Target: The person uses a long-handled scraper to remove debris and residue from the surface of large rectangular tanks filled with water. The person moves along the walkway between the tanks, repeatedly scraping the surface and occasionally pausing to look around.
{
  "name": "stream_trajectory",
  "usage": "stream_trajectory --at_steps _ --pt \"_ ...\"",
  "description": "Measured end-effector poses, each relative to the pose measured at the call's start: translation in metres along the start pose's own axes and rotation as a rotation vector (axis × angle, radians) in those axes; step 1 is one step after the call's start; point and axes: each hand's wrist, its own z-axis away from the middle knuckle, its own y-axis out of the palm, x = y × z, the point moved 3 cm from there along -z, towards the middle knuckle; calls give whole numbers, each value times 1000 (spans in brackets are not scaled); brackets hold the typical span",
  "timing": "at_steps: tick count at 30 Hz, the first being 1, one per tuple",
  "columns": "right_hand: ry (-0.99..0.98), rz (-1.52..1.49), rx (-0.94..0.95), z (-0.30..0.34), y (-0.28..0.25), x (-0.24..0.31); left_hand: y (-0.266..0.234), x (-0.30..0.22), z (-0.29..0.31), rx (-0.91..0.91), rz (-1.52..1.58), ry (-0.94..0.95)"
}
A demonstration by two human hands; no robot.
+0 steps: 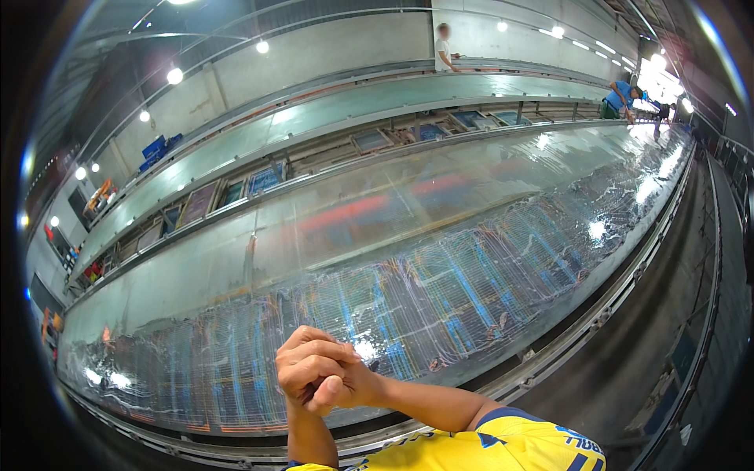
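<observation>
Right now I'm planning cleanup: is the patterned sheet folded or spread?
Spread: the patterned sheet lies along the long table, its stripes broadly visible.

My left grip [302, 369] and right grip [357, 382] touch, with a long bench [169, 286] ahead.
A sheet [440, 306] lies along its near side; frames [196, 206] sit between it and a second bench [259, 133]; one person [443, 53] stands behind that, before the wall [338, 47]; another [616, 100] leans at my bench's far right.

The sheet [463, 302] is blue-striped (orange lines too); the near shirt [503, 449] is yellow.
</observation>
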Motion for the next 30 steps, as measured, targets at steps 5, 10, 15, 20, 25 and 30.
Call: stream_trajectory --at_steps 5,10,15,20,25,30 --pt "36 -160 150 4 15 -29 -8 1 2 -28 -10 -7" --pt "76 -368 195 19 32 -49 -4 -8 -4 -1 -35 -9" --pt "177 -692 249 48 38 -86 -1 3 2 31 31 18" --pt "102 -276 52 17 16 -30 1 6 1 56 25 20" --pt "-2 -155 4 16 -2 -26 11 7 -3 82 27 26" --pt "82 -155 -79 28 4 -47 23 4 -12 95 24 58"
